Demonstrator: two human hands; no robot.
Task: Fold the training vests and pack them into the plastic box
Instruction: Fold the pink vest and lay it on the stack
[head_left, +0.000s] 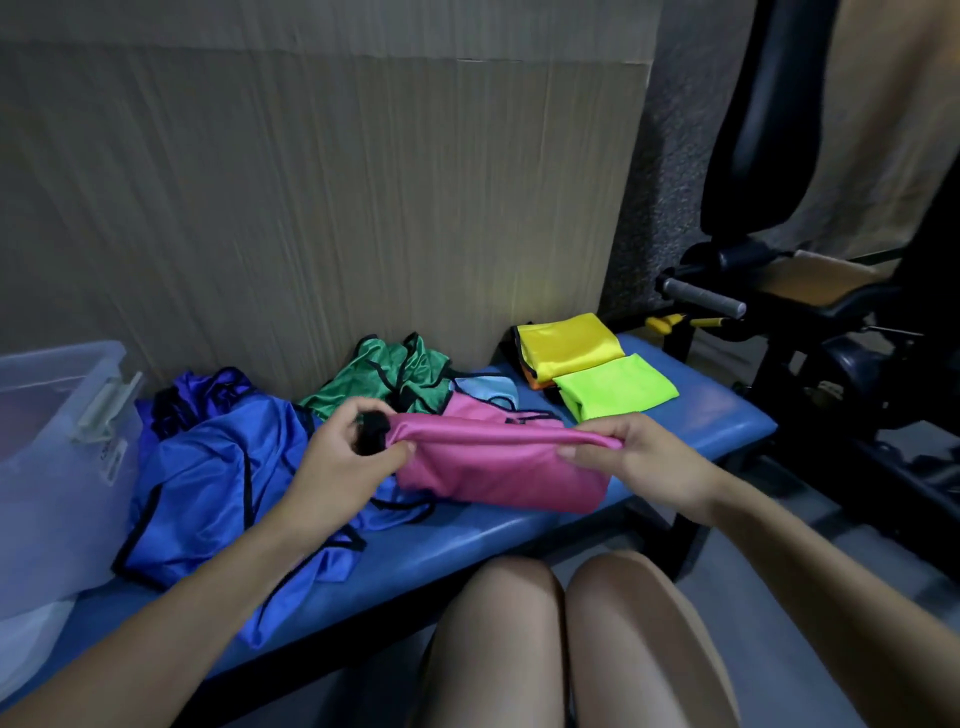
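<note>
Pinching the pink vest (498, 467) taut, left hand (343, 457) and right hand (639, 457) grip opposite ends to square its fold above the bench (701, 415).

Single head-worn wide-angle view, looked forward and down from above the person's knees, close over the blue padded tabletop (519, 545), faced a tall brown cardboard sheet (311, 208) behind it, edges curved by the lens
</note>
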